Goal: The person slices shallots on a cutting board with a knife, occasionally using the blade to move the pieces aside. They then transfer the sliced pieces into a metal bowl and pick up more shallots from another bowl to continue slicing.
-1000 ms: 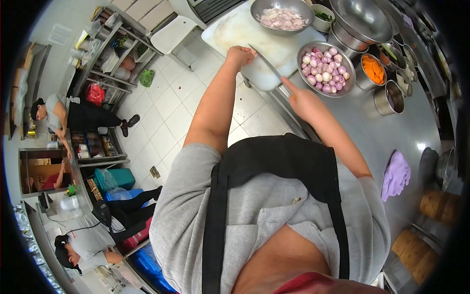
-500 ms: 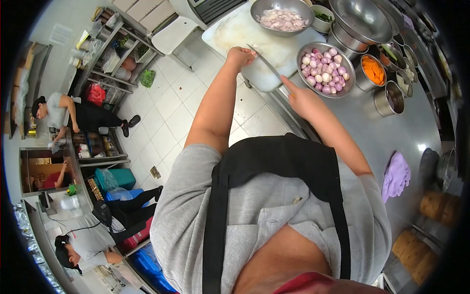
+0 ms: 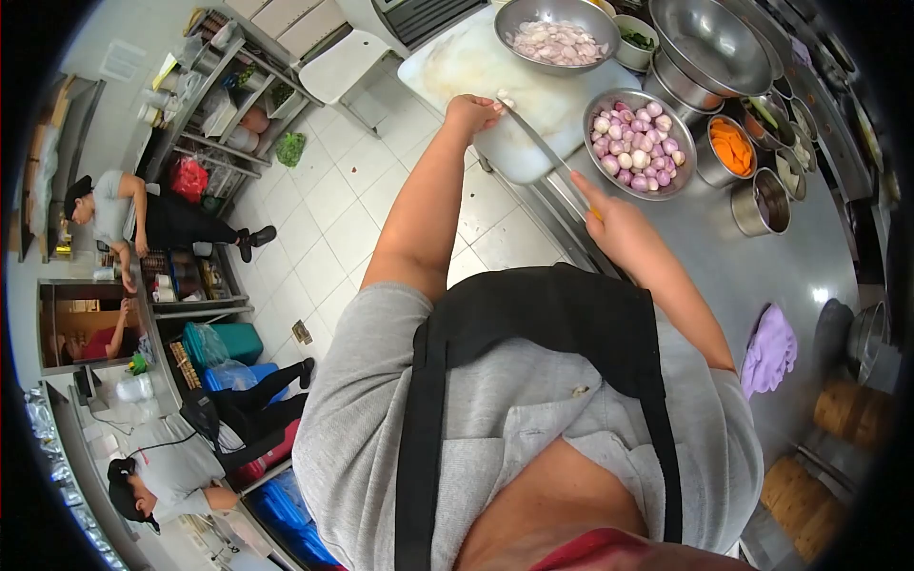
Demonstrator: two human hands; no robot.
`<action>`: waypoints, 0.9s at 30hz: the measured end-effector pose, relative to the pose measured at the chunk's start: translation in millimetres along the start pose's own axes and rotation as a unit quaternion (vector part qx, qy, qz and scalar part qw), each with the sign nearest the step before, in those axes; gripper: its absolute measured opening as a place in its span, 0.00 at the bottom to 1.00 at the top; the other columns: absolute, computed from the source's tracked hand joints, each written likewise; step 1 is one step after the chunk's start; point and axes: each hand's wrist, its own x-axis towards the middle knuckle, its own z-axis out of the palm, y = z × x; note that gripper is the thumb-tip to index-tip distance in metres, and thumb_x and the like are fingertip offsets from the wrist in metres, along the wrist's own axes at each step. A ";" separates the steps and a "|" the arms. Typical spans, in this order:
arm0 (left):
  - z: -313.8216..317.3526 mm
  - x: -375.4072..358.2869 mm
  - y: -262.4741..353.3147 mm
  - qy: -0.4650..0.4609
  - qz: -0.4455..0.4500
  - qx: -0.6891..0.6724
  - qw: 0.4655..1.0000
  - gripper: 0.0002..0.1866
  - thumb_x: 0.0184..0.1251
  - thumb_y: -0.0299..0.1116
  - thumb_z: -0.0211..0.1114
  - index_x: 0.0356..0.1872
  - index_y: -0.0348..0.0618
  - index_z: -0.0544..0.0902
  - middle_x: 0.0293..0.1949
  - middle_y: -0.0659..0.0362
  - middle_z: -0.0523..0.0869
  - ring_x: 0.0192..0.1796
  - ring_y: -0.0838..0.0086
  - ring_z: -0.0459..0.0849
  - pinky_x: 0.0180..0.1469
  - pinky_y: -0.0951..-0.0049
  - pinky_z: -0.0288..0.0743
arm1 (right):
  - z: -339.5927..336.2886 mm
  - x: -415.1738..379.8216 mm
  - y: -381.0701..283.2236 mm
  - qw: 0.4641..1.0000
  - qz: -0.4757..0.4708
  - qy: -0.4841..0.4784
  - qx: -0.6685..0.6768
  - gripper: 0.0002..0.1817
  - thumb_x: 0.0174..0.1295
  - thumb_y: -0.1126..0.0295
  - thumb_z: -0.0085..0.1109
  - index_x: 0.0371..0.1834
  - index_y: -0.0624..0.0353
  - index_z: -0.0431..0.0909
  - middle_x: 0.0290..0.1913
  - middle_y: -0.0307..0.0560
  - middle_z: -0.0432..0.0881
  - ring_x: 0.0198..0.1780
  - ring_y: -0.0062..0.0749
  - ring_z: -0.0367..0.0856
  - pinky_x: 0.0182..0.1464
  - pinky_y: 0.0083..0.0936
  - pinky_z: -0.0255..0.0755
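On the white cutting board, my left hand rests near the edge with its fingers pinched together. Whatever lies between the fingertips is too small to make out. Small pale pieces sit just beyond them. My right hand grips a knife by its yellow-orange handle, the blade slanting across the board with its tip close to my left fingertips. Right of the board, a metal bowl holds whole peeled shallots. Sliced shallots fill another metal bowl at the board's far end.
Metal containers crowd the right side, one with orange carrot pieces, another a deep pot. A large steel bowl stands behind. A purple cloth lies on the steel counter. Two co-workers are at left.
My right hand and the knife have shifted slightly down and to the right, toward my body. My left hand stays nearly in place. The upper-left co-worker's lower hand has moved.
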 end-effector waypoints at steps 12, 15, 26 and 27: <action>1.9 -0.6 1.3 0.019 0.003 0.045 0.999 0.12 0.56 0.29 0.72 0.38 0.35 0.81 0.33 0.60 0.84 0.33 0.77 0.82 0.37 0.79 0.78 | 22.0 47.4 4.3 1.000 -0.018 0.012 -0.005 0.33 0.61 0.72 0.48 0.72 0.40 0.55 0.23 0.61 0.75 0.28 0.51 0.78 0.35 0.42 0.69; 0.1 -1.6 1.0 0.012 -0.001 0.032 0.999 0.13 0.56 0.28 0.71 0.39 0.35 0.80 0.33 0.60 0.84 0.34 0.77 0.82 0.37 0.79 0.79 | 15.3 18.5 10.3 0.999 -0.025 0.012 0.035 0.34 0.61 0.72 0.49 0.72 0.40 0.55 0.23 0.62 0.75 0.28 0.51 0.77 0.35 0.42 0.69; -2.2 3.5 3.8 -0.007 -0.005 0.046 0.999 0.11 0.56 0.27 0.71 0.38 0.35 0.80 0.34 0.58 0.84 0.35 0.76 0.83 0.38 0.78 0.80 | 8.3 23.3 3.4 1.000 -0.004 -0.027 0.004 0.33 0.61 0.72 0.47 0.72 0.42 0.55 0.28 0.63 0.78 0.31 0.54 0.78 0.39 0.46 0.71; -0.2 0.6 5.8 -0.011 -0.004 0.051 0.999 0.11 0.56 0.27 0.71 0.37 0.35 0.80 0.34 0.58 0.84 0.35 0.76 0.83 0.38 0.78 0.80 | 13.4 32.6 4.2 1.000 -0.002 -0.025 -0.006 0.34 0.60 0.72 0.47 0.72 0.42 0.55 0.27 0.62 0.78 0.31 0.53 0.78 0.38 0.46 0.71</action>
